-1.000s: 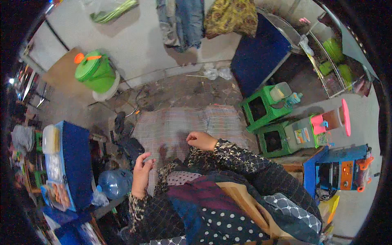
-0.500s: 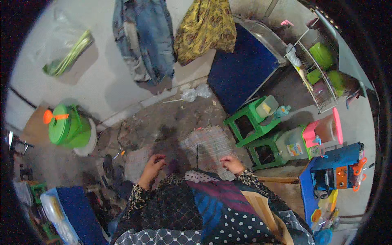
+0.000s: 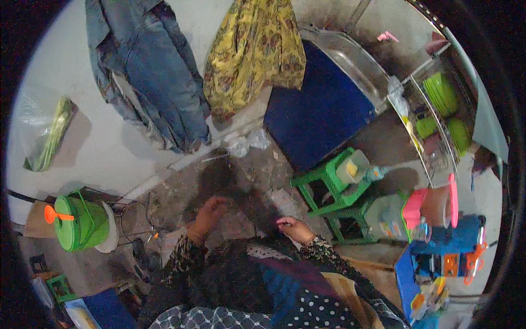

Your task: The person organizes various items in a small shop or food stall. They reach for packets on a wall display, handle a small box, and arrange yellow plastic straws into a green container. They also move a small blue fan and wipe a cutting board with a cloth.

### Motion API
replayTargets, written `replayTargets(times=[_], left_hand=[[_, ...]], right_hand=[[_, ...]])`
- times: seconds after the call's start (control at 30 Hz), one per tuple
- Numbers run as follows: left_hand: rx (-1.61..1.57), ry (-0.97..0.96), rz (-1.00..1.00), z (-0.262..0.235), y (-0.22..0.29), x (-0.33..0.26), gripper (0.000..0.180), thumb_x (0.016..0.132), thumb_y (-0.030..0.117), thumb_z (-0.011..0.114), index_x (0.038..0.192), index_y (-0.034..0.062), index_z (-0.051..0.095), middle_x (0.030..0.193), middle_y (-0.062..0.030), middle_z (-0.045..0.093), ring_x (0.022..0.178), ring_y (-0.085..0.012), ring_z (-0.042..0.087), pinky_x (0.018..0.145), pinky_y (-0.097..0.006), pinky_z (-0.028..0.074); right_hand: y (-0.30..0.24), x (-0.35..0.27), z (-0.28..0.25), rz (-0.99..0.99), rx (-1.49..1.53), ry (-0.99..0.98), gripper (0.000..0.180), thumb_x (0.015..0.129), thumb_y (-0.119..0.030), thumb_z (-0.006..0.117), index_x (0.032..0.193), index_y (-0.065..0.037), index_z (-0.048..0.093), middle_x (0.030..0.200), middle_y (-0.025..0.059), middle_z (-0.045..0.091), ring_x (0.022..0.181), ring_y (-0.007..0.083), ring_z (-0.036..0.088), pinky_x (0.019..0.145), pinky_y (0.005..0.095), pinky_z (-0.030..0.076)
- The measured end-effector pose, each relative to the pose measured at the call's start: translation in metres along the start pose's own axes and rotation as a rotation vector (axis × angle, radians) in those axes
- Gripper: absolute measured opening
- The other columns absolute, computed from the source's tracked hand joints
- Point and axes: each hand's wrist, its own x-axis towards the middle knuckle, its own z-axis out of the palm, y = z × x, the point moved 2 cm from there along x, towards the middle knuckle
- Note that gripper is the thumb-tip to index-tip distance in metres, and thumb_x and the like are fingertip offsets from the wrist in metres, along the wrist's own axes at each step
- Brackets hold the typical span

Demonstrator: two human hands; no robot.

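My left hand [image 3: 211, 218] is held in front of my body above the dim floor, in a dark patterned sleeve. Its fingers are blurred, and nothing shows clearly in them. Off to its right, my right hand [image 3: 296, 229] has its fingers drawn together, with a small pinkish spot at the tips. Whether they hold something is hard to make out. A patterned floor cloth [image 3: 284, 202] lies just beyond the right hand. Nearest on that side stands a green plastic stool [image 3: 334, 189] bearing a clear container [image 3: 359, 167].
Blue jeans [image 3: 150, 71] and yellow patterned clothing [image 3: 257, 60] hang ahead, by a dark blue panel [image 3: 320, 104]. A lidded green bucket [image 3: 82, 222] stands left, below bagged green vegetables [image 3: 52, 140]. On the right are a dish rack [image 3: 433, 126] and a pink container [image 3: 427, 205].
The hanging clothes now appear larger and lower, and the view has shifted and turned. My right hand appears further left, closer to my left hand.
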Motion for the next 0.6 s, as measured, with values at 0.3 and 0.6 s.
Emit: replayTargets(times=[0.3, 0.6], left_hand=[[0.083, 0.423, 0.246, 0.009, 0.108, 0.118, 0.027, 0.081, 0.005, 0.058, 0.108, 0.0026, 0.053, 0.101, -0.0091, 0.057, 0.094, -0.0170, 0.053, 0.086, -0.029, 0.041], [0.329, 0.833, 0.709, -0.050, 0.339, 0.299, 0.075, 0.075, 0.013, 0.068, 0.134, -0.0020, 0.025, 0.129, -0.0217, 0.042, 0.120, -0.0299, 0.042, 0.100, -0.035, 0.034]], right_hand=[[-0.012, 0.134, -0.143, -0.094, -0.126, -0.268, 0.030, 0.086, -0.022, 0.057, 0.112, -0.008, 0.056, 0.091, 0.0024, 0.061, 0.081, 0.0089, 0.056, 0.069, 0.0253, 0.046], [-0.308, 0.247, -0.301, -1.029, -0.308, 0.523, 0.035, 0.078, -0.011, 0.058, 0.111, -0.001, 0.052, 0.113, 0.0149, 0.053, 0.108, 0.0264, 0.049, 0.094, 0.0324, 0.037]])
